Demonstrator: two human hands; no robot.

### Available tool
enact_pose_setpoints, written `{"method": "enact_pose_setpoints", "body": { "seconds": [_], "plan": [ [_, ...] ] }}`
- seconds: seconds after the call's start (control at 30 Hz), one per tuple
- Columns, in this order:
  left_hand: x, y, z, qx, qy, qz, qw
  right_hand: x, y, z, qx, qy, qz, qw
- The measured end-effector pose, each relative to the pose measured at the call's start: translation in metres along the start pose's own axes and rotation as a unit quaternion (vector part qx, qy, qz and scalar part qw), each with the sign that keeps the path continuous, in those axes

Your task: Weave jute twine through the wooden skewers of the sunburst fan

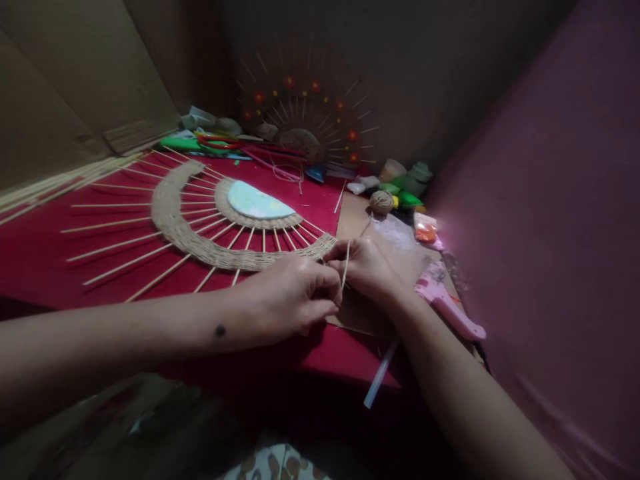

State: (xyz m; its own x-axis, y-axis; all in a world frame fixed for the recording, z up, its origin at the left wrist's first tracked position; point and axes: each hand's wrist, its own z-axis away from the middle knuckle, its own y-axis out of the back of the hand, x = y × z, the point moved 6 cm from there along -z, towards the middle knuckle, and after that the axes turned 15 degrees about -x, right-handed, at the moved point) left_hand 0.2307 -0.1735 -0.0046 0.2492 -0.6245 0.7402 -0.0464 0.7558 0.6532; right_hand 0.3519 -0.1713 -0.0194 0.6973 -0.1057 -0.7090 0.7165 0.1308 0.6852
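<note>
Drawing together near the right end of a half-round twine weaving (167, 207), the two hands work close beside each other. The left hand (295, 290) is nearly closed, its fingertips pinching a strand of jute twine (346, 267) that passes in front of the right fingers. The right hand (367, 267) is narrow, thumb and fingers touching the band's end; what lies between them cannot be told. The weaving lies on a red table cover (310, 360), its thin sticks (106, 225) fanning outward around a pale blue half-disc (260, 201). Its right end reaches a cardboard sheet (355, 230), where a twine ball (381, 203) sits beyond the right hand and a pink glue gun (450, 307) lies to the right.
</note>
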Motion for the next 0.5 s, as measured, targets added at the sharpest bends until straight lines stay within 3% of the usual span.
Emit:
{"method": "enact_pose_setpoints", "body": {
  "seconds": [0.1,0.23,0.37,0.5],
  "plan": [
    [0.015,-0.021,0.007,0.045,-0.062,-0.159,0.984,0.0,0.001,0.0,0.0,0.007,0.008,1.0],
    [0.038,-0.054,0.014,0.069,-0.172,-0.331,0.925,0.003,0.001,0.0,-0.002,0.017,0.028,0.999],
    [0.048,-0.071,0.02,0.068,-0.208,-0.348,0.912,0.004,0.0,-0.001,-0.004,0.028,0.025,0.999],
    [0.04,-0.068,0.021,0.053,-0.19,-0.245,0.949,0.006,0.0,-0.002,0.002,0.026,0.019,0.999]
  ]
}}
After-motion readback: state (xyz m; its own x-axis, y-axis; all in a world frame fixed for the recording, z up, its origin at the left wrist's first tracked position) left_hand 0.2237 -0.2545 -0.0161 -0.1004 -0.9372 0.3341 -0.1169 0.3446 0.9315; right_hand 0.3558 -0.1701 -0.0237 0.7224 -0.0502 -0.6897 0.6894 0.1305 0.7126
